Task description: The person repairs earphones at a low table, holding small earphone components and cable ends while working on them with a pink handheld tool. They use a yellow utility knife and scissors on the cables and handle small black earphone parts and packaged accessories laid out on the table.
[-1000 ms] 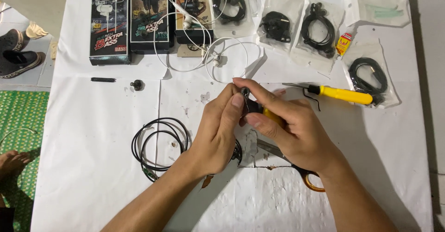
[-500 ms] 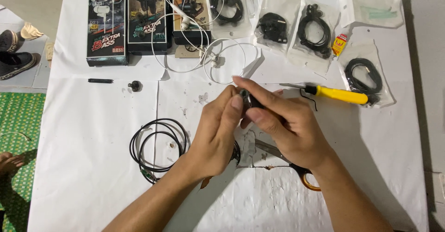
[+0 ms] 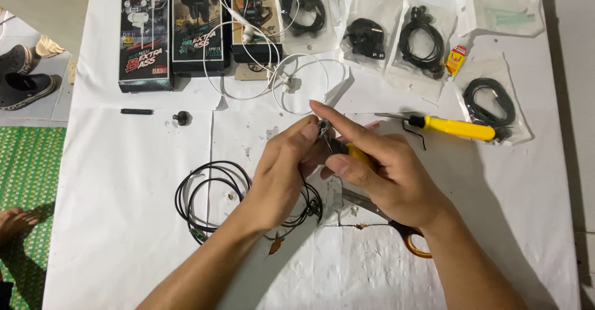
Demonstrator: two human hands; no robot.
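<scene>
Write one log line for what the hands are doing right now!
left hand: pinches small metal part | right hand: grips yellow-handled tool at that part | black cable coil: under left wrist | scissors: beneath right hand

From my feed: bright, even overhead light, white table cover near blown out. Soft shadows fall right and near of both forearms, darkest under the right hand. Mild glare on the far plastic pouches. Focus sharp centre; slight softness and wide-angle stretch at the far corners. No motion blur.
</scene>
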